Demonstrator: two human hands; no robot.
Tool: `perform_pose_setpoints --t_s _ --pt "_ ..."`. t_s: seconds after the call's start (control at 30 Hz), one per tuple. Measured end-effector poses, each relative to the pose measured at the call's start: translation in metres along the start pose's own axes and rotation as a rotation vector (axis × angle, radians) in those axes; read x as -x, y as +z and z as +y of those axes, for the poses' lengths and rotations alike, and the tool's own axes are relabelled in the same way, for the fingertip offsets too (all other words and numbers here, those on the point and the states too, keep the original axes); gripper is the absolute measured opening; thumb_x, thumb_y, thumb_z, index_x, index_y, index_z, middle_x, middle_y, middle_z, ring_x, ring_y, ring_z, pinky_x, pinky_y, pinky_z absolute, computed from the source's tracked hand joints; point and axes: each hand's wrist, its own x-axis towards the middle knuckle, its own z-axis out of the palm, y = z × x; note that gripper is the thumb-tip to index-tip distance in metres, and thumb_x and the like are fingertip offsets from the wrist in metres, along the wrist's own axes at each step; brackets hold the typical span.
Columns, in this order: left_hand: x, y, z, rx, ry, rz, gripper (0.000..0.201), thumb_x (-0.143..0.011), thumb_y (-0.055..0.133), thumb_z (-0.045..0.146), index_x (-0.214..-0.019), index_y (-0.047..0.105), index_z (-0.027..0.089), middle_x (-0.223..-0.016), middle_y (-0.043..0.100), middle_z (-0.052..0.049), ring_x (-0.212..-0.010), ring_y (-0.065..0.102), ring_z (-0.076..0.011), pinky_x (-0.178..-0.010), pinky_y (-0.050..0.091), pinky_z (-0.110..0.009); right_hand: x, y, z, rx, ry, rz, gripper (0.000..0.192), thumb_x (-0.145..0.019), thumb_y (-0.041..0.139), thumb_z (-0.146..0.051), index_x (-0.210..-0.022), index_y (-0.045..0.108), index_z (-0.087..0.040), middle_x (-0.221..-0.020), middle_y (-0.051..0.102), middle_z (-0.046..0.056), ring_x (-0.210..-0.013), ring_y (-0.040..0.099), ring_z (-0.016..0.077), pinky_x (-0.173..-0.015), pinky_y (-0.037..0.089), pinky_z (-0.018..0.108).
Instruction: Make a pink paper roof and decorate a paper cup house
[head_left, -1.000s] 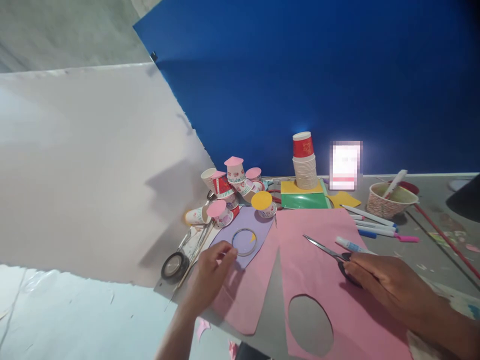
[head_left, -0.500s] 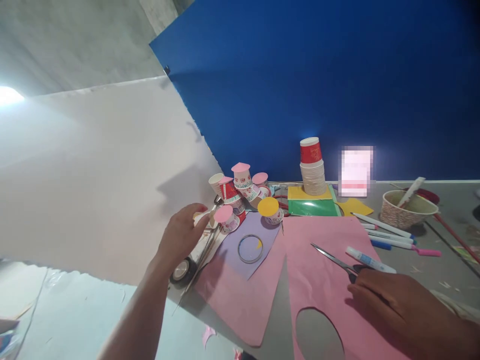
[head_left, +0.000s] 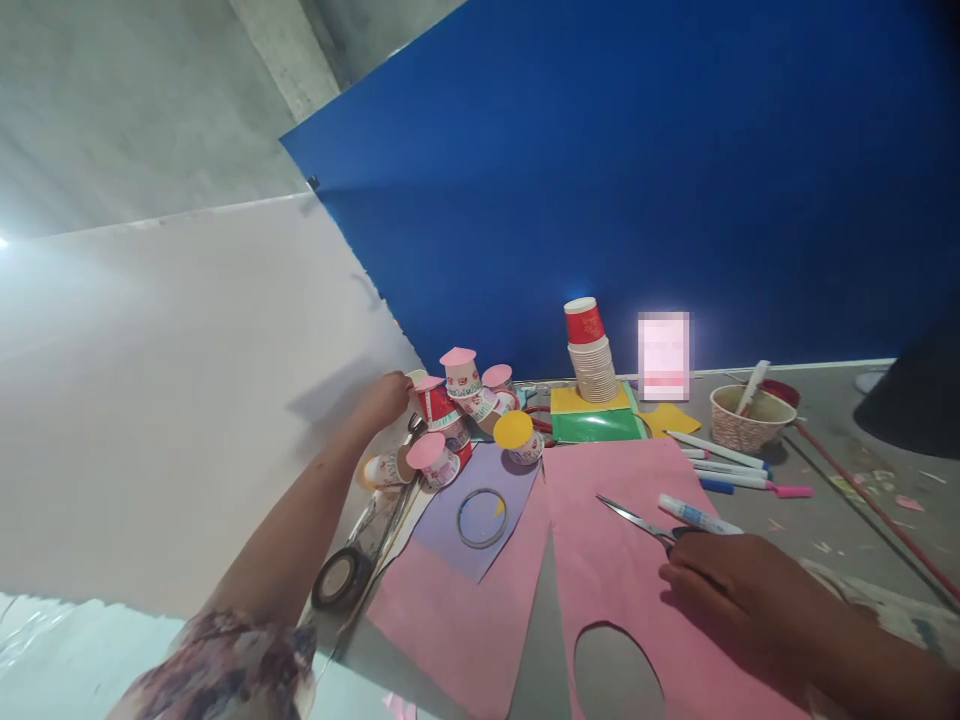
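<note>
My left hand (head_left: 388, 398) reaches to the back left of a cluster of decorated paper cups and meets the edge of a plain white paper cup (head_left: 415, 379). Its fingertips are hidden, so a grip on that cup cannot be made out. Close by are a red cup with a pink cone top (head_left: 436, 402), a flowered cup with a pink cone (head_left: 460, 374) and a cup with a yellow disc (head_left: 514, 432). In my right hand (head_left: 724, 580) is a pair of scissors (head_left: 634, 518), blades slightly apart, over pink paper (head_left: 600, 560) with a round hole.
A stack of paper cups (head_left: 595, 370) stands on a green and yellow pack (head_left: 592, 424). Markers (head_left: 727, 462), a glue stick (head_left: 694, 514) and a woven basket (head_left: 739, 425) lie to the right. A tape roll (head_left: 335, 579) and a ring (head_left: 481, 518) are at left and centre.
My left hand has moved away from me, from beside the front cups to the white cup at the back. The view has turned a little right. My right hand keeps the scissors.
</note>
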Motion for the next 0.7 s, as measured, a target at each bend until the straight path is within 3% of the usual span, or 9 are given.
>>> perform_pose_setpoints --t_s 0.13,0.23,0.37,0.53,0.7 --pt "-0.006 0.004 -0.006 -0.076 0.015 -0.087 0.036 -0.103 0.070 0.040 -0.132 0.067 0.018 -0.133 0.070 -0.011 -0.115 0.071 -0.0261 -0.098 0.062 -0.048 -0.002 -0.006 -0.009 0.040 -0.015 -0.038 0.035 -0.107 0.048 -0.037 -0.078 0.062 -0.024 -0.078 0.073 0.004 -0.066 0.062 0.0203 -0.060 0.028 0.033" --pt "-0.012 0.006 -0.011 -0.109 0.028 -0.097 0.027 -0.104 0.067 0.038 -0.110 0.074 0.012 -0.115 0.075 -0.011 -0.111 0.072 -0.0271 -0.100 0.058 -0.047 -0.004 -0.009 -0.012 0.049 0.014 -0.072 0.035 -0.107 0.048 -0.038 -0.079 0.064 -0.024 -0.081 0.075 0.005 -0.069 0.063 0.0215 -0.061 0.026 0.033" --pt "-0.017 0.005 -0.016 -0.113 0.033 -0.094 0.025 -0.103 0.067 0.039 -0.103 0.073 0.015 -0.109 0.076 -0.008 -0.103 0.072 -0.0235 -0.097 0.057 -0.044 -0.004 -0.013 -0.016 0.040 0.049 -0.078 0.036 -0.106 0.049 -0.039 -0.079 0.065 -0.023 -0.082 0.076 0.006 -0.072 0.064 0.0220 -0.063 0.025 0.034" --pt "-0.013 -0.005 -0.016 -0.047 0.022 -0.024 0.023 -0.096 0.058 0.019 -0.078 0.072 0.017 -0.094 0.077 -0.012 -0.097 0.073 -0.0298 -0.086 0.049 -0.036 -0.004 -0.017 -0.019 0.042 0.052 -0.104 0.036 -0.107 0.047 -0.038 -0.080 0.066 -0.022 -0.085 0.077 0.007 -0.076 0.066 0.0229 -0.065 0.026 0.034" --pt "-0.006 -0.026 -0.009 0.090 -0.046 0.108 0.016 -0.092 0.065 0.025 -0.079 0.068 0.016 -0.095 0.076 -0.013 -0.100 0.071 -0.0287 -0.089 0.048 -0.036 -0.003 -0.015 -0.018 0.043 0.051 -0.120 0.036 -0.107 0.045 -0.036 -0.081 0.065 -0.022 -0.085 0.076 0.007 -0.074 0.066 0.0229 -0.065 0.029 0.034"
